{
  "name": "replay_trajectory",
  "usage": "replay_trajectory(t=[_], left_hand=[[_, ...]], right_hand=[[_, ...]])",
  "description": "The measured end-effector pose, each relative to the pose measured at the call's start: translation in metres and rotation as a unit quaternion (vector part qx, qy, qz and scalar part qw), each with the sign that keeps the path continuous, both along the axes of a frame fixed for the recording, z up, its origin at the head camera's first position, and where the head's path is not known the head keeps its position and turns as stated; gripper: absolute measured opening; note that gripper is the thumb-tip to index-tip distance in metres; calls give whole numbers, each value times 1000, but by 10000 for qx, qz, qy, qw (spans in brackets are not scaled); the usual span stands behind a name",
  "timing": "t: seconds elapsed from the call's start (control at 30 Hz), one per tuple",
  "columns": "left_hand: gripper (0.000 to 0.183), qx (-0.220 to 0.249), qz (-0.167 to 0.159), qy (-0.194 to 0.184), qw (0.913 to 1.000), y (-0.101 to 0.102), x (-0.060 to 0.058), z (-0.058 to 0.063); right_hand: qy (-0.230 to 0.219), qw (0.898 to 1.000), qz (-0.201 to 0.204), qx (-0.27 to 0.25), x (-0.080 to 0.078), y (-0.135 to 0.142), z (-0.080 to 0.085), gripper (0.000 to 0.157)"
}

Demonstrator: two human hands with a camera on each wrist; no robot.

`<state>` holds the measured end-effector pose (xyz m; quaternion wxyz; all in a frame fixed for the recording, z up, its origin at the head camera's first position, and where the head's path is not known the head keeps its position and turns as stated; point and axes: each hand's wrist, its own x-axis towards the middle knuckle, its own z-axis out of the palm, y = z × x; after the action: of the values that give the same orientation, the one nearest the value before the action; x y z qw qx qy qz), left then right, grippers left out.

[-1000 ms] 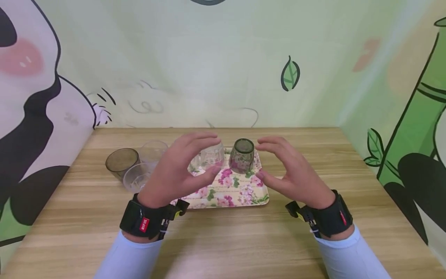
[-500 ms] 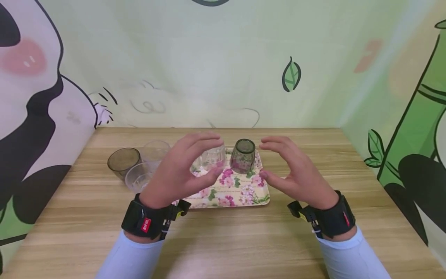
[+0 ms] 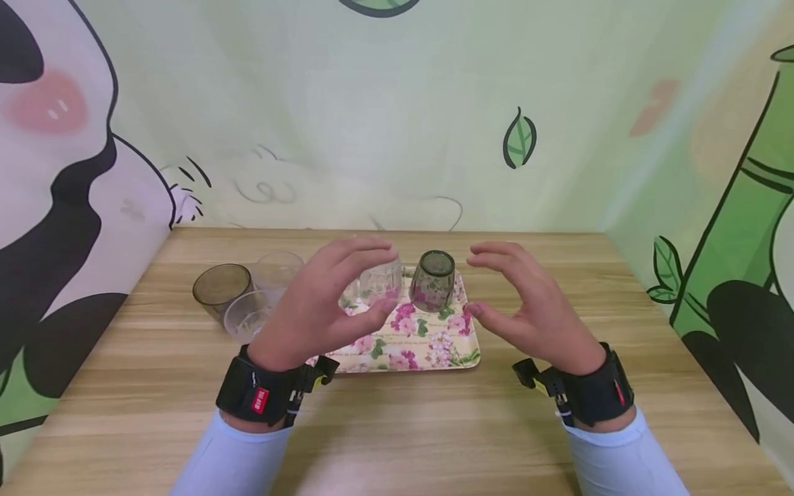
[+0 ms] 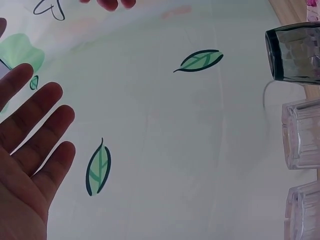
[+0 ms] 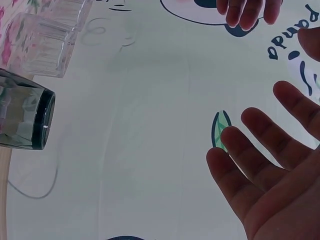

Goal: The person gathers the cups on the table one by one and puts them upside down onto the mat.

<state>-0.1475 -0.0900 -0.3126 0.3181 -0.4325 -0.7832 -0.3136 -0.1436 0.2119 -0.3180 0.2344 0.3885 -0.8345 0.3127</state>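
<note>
My left hand [image 3: 329, 296] hovers with spread, gently bent fingers over the left part of a flowered tray [image 3: 403, 362], holding nothing. My right hand [image 3: 527, 303] is raised in a mirrored pose right of the tray, also with nothing in it. Between them a dark green-grey glass [image 3: 432, 281] stands upside down on the tray. Beside it a clear glass [image 3: 381, 279] is partly covered by my left fingers. The left wrist view shows the dark glass [image 4: 295, 54] and two clear glasses [image 4: 304, 135] at its right edge. Bare fingers [image 5: 255, 150] appear in the right wrist view.
Left of the tray, on the wooden table [image 3: 397, 434], stand a brown-tinted glass [image 3: 222, 289] and two clear glasses [image 3: 248, 315], mouths up, close to my left wrist. A wall with painted pandas and leaves [image 3: 520, 138] rises behind the table and at both sides.
My right hand has drifted slightly to the right, widening the gap between the hands a little. The head view has shifted slightly. The glasses and tray have stayed in place.
</note>
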Motion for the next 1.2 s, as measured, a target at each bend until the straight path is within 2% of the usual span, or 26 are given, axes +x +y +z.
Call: replay_trajectory(t=[0.57,0.8,1.2], left_hand=[[48,-48,17,-126,9999,-1,-3,-4],[51,-96,130,-240,9996,-2,-5,-7],[54,-189,234,-461,9985,-3,-8,-9]], right_hand=[[-62,9996,169,-215,2,-3,5,59],[89,9991,368,-187,-3,-11,8,58],[-47,9992,348,-190,-8,-22,11,53]])
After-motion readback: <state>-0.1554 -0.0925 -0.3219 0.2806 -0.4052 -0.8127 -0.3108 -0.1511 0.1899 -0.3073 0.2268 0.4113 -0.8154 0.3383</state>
